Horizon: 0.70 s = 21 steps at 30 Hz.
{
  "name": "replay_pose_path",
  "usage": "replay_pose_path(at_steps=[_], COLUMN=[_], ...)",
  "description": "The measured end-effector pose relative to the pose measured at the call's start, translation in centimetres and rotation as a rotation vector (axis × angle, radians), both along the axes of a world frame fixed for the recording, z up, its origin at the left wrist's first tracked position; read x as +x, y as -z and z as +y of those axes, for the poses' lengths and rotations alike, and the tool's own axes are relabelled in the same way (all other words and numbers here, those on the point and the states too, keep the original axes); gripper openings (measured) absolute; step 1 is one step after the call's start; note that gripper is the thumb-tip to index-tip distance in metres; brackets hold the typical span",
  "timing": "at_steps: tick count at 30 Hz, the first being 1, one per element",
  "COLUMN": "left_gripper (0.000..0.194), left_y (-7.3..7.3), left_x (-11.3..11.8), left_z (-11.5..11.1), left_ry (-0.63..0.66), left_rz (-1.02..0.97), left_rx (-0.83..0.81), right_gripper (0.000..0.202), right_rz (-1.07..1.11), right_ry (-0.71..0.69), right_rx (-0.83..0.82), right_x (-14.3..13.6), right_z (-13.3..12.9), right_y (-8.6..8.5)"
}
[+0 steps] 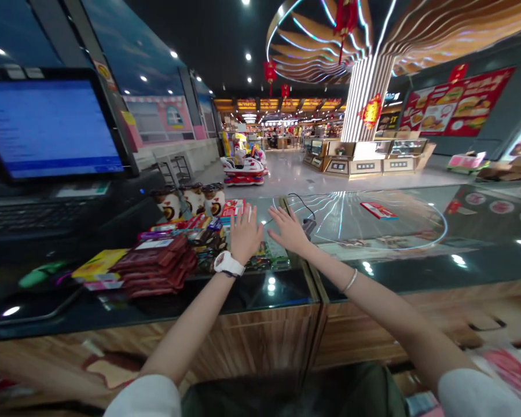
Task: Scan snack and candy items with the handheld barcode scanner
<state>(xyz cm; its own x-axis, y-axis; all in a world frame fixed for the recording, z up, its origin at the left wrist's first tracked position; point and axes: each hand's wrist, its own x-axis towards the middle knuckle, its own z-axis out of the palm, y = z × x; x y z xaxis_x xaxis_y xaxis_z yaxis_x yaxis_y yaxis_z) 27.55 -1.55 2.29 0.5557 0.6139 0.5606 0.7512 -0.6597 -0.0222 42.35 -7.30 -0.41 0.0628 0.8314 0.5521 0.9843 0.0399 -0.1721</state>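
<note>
Both my arms reach forward over a glass-topped counter (373, 255). My left hand (245, 236) is spread and holds nothing; it hovers beside a red and white packet (233, 209) and the snacks. A white watch (223, 262) sits on that wrist. To its right, my right hand (290, 231) is also spread and holds nothing, near a small dark device with a cable (308, 226). The two hands do not touch. Left of my hands lie a stack of dark red packets (156, 266) and a yellow box (99, 265). Farther right is a red and blue packet (378, 210).
A monitor (52, 127) and a keyboard (21, 217) stand at the left, with a green mouse (41, 274) in front. Several white cups (193, 200) stand behind the snacks. Wooden drawers (364, 333) line the counter's near side.
</note>
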Motion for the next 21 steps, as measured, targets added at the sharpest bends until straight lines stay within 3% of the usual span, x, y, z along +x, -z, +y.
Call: replay_pose_path(at_steps=[5, 12, 21], left_gripper=[0.060, 0.064, 0.066], left_y=[0.8, 1.1, 2.9], left_x=[-0.9, -1.0, -2.0], left_z=[2.1, 5.3, 6.5], left_ry=[-0.107, -0.186, -0.171], left_rz=[0.008, 0.032, 0.071], left_rx=[-0.031, -0.076, -0.117], right_gripper=[0.062, 0.072, 0.070], right_rz=[-0.038, -0.053, -0.052], right_ry=[-0.042, -0.003, -0.040], right_rx=[-0.018, -0.110, -0.147], right_x=[-3.0, -4.1, -3.7], right_z=[3.7, 8.8, 12.3], right_y=[-0.3, -0.5, 1.7])
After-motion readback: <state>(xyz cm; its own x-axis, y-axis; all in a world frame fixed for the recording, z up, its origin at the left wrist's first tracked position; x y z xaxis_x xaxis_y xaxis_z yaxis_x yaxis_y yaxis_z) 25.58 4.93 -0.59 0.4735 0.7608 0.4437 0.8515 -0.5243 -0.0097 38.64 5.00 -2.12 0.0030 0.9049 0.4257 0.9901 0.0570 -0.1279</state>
